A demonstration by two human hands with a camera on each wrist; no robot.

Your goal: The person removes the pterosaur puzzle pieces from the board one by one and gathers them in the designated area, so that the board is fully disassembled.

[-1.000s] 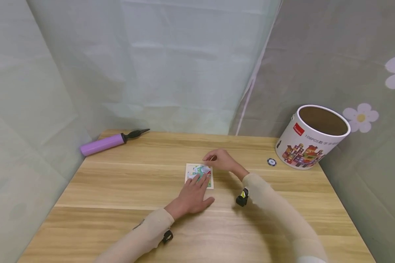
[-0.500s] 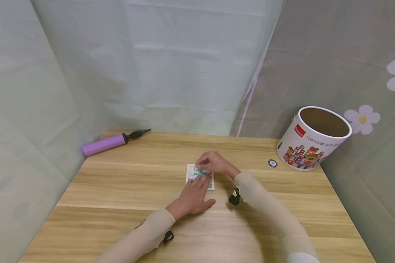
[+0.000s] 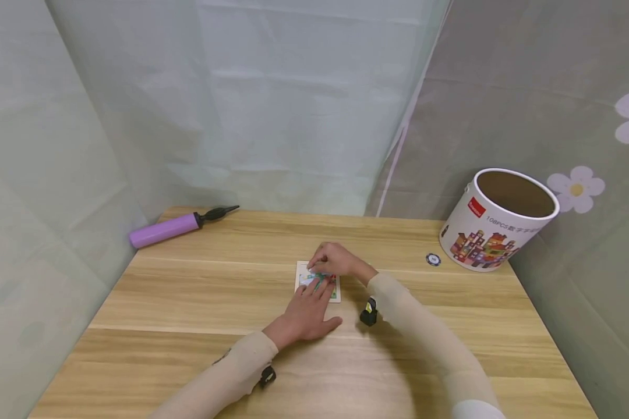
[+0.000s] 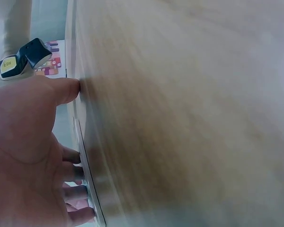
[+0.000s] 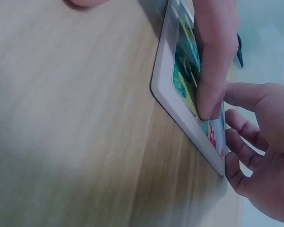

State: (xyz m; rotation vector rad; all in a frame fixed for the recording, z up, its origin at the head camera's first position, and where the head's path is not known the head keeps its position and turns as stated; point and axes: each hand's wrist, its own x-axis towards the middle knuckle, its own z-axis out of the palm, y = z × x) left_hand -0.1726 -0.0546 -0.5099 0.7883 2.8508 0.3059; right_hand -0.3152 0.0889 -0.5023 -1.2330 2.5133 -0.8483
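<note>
A small square jigsaw puzzle (image 3: 336, 295) with a pale wooden frame and a colourful picture lies flat at the table's middle. My left hand (image 3: 304, 314) rests across its lower part with straight, spread fingers, thumb out to the side. At the upper edge my right hand (image 3: 336, 259) bends its fingers and thumb together, pinching a small whitish puzzle piece (image 3: 310, 269) over the picture. In the right wrist view, left fingers (image 5: 214, 56) press on the green picture, partly hiding the right thumb tip; the other right fingers (image 5: 241, 146) curl at the frame's far edge.
A purple hand pump (image 3: 165, 231) with a black nozzle lies at the back left. Toward the back right stand a round chip (image 3: 433, 259) and a tall white bucket (image 3: 487, 238) printed with blocks. Cloth curtains (image 3: 293, 105) close off the table's back and sides.
My right hand has moved left and inward, from the puzzle's upper right corner to over its upper left part. The left hand has stayed pressed in place.
</note>
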